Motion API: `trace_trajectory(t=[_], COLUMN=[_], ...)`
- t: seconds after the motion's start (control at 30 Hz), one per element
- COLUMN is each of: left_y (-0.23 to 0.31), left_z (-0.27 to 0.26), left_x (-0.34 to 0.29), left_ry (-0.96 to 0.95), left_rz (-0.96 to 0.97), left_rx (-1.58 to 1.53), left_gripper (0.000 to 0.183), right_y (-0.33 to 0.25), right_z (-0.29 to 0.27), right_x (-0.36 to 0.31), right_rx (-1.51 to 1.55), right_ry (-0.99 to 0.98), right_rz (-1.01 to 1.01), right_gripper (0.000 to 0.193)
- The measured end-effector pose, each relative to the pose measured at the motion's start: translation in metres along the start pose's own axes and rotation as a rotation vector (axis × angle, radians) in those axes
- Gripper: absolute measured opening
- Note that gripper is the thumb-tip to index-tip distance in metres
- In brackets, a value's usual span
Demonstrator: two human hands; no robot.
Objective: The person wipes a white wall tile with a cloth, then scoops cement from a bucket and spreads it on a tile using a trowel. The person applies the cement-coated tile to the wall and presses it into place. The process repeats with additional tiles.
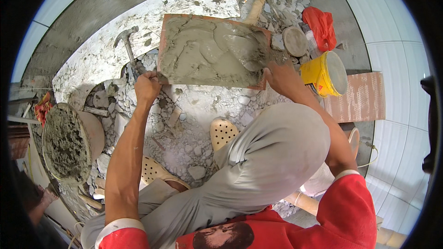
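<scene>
A person crouches over a rubble-strewn floor (184, 133), holding a terracotta tile (212, 50) back side up so its thick coat of wet grey mortar (207, 53) stays put. The left hand (146, 87) is closed on the tile's near left corner; the right hand (277, 76) clasps the near right corner, keeping the tile level above the debris. A hammer (127, 41) lies just left of the tile. A mortar-filled basin (64, 140) sits at far left, a yellow bucket (325, 74) at right beside pale wall tiling (397, 87).
</scene>
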State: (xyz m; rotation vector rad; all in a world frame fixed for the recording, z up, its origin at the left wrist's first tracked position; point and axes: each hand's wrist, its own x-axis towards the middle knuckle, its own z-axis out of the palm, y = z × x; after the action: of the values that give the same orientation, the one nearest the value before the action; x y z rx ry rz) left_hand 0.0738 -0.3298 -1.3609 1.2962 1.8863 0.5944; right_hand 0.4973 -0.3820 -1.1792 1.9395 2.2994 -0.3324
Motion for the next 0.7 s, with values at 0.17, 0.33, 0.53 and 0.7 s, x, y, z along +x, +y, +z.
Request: trace_trajectory(t=[0.17,0.33,0.53,0.7], left_y=[0.006,0.006,0.005,0.001], left_z=[-0.004,-0.003,-0.002,-0.002], left_x=[-0.004,-0.005,0.0,0.001], left_ry=[-0.009,-0.011,-0.003,-0.014], left_rz=[0.031,0.024,0.028,0.016], left_rx=[-0.007,-0.037,0.069,0.044], left_gripper=[0.025,0.025,0.025,0.025], right_y=[0.033,0.044,0.053,0.073], right_z=[0.019,-0.007,-0.061,-0.057], right_x=[0.009,-0.006,-0.014,-0.004], right_rx=[-0.033,0.16,0.662,0.83], right_ry=[-0.012,-0.146,-0.464,-0.435], right_rz=[0.126,0.265,0.548,0.552], right_gripper=[0.036,0.036,0.036,0.037])
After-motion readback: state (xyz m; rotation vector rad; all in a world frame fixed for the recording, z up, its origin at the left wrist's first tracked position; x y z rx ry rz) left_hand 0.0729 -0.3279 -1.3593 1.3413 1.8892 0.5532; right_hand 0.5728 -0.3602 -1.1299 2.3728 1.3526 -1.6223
